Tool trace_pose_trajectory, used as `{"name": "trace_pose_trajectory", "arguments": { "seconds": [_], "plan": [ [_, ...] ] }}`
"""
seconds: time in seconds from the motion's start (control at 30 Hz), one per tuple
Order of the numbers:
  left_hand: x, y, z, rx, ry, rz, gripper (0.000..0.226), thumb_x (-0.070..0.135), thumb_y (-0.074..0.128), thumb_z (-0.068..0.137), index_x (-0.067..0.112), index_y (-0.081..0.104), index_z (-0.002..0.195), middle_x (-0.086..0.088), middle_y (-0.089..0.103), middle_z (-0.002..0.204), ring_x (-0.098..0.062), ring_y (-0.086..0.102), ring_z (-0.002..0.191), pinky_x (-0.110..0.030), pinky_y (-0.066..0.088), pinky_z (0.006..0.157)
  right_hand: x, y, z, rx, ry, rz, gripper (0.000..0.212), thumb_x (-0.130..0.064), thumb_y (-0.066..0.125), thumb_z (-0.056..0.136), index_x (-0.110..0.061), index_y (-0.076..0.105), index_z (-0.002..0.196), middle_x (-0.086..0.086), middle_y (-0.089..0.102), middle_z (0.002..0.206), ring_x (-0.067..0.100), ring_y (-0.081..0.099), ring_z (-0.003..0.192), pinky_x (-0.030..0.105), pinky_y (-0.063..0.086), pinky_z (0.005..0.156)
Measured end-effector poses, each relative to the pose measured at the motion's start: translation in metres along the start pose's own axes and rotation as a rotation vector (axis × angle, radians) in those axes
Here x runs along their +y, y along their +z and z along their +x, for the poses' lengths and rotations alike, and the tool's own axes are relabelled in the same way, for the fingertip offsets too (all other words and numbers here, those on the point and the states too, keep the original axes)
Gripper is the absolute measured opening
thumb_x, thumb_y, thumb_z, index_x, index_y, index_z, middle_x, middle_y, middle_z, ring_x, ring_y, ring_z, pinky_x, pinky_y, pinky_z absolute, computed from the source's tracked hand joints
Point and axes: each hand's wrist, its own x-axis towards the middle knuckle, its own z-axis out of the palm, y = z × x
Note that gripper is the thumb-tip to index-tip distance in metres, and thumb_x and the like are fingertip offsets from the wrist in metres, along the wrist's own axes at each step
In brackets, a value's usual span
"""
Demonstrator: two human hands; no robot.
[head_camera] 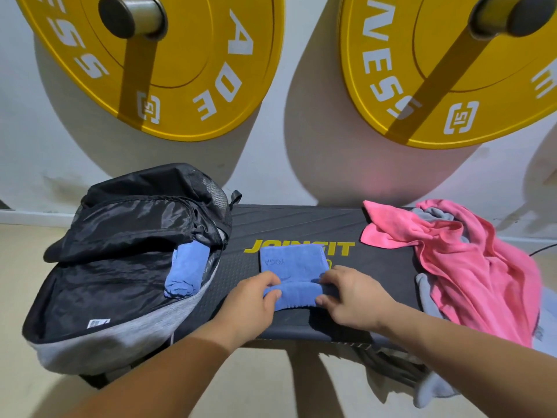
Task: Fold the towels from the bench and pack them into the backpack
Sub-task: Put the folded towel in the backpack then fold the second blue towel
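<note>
A small blue towel [292, 267] lies folded on the black bench [301, 224], its near edge rolled up toward me. My left hand [253, 300] grips the left end of that roll and my right hand [352, 297] grips the right end. The black and grey backpack [120, 267] lies open on the left end of the bench. A rolled blue towel [187, 270] rests inside its opening. A crumpled pink towel [470, 260] lies on the right end of the bench, on top of a grey towel [428, 294] that hangs over the edge.
Two yellow weight plates [168, 61] [446, 70] hang on pegs on the white wall just behind the bench. The beige floor [24, 267] spreads to the left and below the bench.
</note>
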Motion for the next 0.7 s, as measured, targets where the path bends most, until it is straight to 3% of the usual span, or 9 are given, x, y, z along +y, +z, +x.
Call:
{"name": "trace_pose_trajectory", "arguments": {
  "seconds": [0.1, 0.2, 0.27, 0.4, 0.47, 0.5, 0.6, 0.7],
  "plan": [
    [0.003, 0.006, 0.005, 0.056, -0.221, -0.234, 0.004, 0.025, 0.066, 0.092, 0.024, 0.065, 0.089, 0.009, 0.063, 0.08, -0.013, 0.058, 0.073, -0.025, 0.045, 0.067, 0.002, -0.002, 0.004, -0.045, 0.164, 0.269, 0.028, -0.048, 0.065, 0.083, -0.03, 0.061, 0.105, -0.017, 0.066, 0.107, 0.013, 0.065, 0.1, 0.035, 0.054, 0.089],
    [0.001, 0.008, 0.011, 0.165, -0.281, -0.192, 0.014, 0.027, 0.071, 0.089, 0.018, 0.062, 0.084, 0.003, 0.06, 0.088, -0.018, 0.059, 0.078, -0.031, 0.049, 0.072, 0.001, 0.0, 0.012, -0.034, 0.266, 0.316, 0.023, -0.047, 0.066, 0.088, -0.027, 0.062, 0.099, -0.012, 0.064, 0.089, 0.017, 0.063, 0.087, 0.034, 0.053, 0.084],
    [0.0, 0.006, 0.013, 0.236, -0.162, -0.018, 0.018, 0.029, 0.072, 0.088, 0.02, 0.057, 0.082, 0.004, 0.053, 0.091, -0.02, 0.057, 0.079, -0.035, 0.051, 0.071, 0.001, 0.001, 0.016, -0.056, 0.305, 0.292, 0.026, -0.049, 0.062, 0.092, -0.024, 0.063, 0.095, -0.009, 0.063, 0.085, 0.019, 0.061, 0.085, 0.033, 0.052, 0.08],
    [-0.001, 0.012, 0.009, 0.247, 0.429, 0.505, 0.018, 0.016, 0.077, 0.077, 0.023, 0.062, 0.083, 0.006, 0.055, 0.085, -0.02, 0.053, 0.077, -0.034, 0.05, 0.059, 0.004, 0.001, 0.027, -0.125, 0.4, 0.315, 0.034, -0.053, 0.062, 0.093, -0.022, 0.06, 0.08, -0.005, 0.06, 0.075, 0.023, 0.058, 0.078, 0.029, 0.044, 0.071],
    [-0.004, 0.017, 0.0, 0.205, 0.549, 0.567, 0.011, 0.028, 0.068, 0.083, 0.022, 0.065, 0.093, 0.006, 0.059, 0.092, -0.019, 0.056, 0.082, -0.031, 0.052, 0.064, 0.003, -0.002, 0.031, -0.137, 0.442, 0.326, 0.038, -0.055, 0.065, 0.09, -0.018, 0.064, 0.08, -0.002, 0.062, 0.074, 0.022, 0.059, 0.075, 0.028, 0.045, 0.068],
    [-0.007, 0.019, -0.003, 0.186, 0.545, 0.571, 0.021, 0.033, 0.065, 0.084, 0.021, 0.066, 0.101, 0.005, 0.061, 0.099, -0.019, 0.058, 0.086, -0.031, 0.054, 0.068, 0.003, -0.003, 0.033, -0.134, 0.444, 0.311, 0.039, -0.056, 0.065, 0.089, -0.018, 0.062, 0.08, -0.002, 0.061, 0.073, 0.021, 0.059, 0.074, 0.029, 0.044, 0.067],
    [-0.013, 0.019, -0.003, 0.179, 0.484, 0.608, 0.041, 0.027, 0.075, 0.076, 0.019, 0.064, 0.114, 0.003, 0.062, 0.107, -0.021, 0.062, 0.092, -0.033, 0.056, 0.071, 0.001, -0.002, 0.035, 0.02, 0.322, 0.129, 0.034, -0.054, 0.062, 0.089, -0.023, 0.052, 0.08, -0.004, 0.059, 0.084, 0.021, 0.057, 0.082, 0.032, 0.043, 0.067],
    [-0.013, 0.019, 0.004, 0.164, 0.403, 0.588, 0.036, 0.025, 0.076, 0.077, 0.023, 0.065, 0.111, 0.004, 0.061, 0.107, -0.022, 0.06, 0.094, -0.034, 0.054, 0.075, 0.0, 0.01, 0.03, 0.335, -0.165, -0.177, 0.03, -0.043, 0.049, 0.093, -0.018, 0.058, 0.079, 0.002, 0.057, 0.081, 0.028, 0.059, 0.078, 0.034, 0.043, 0.061]
  ]
}}
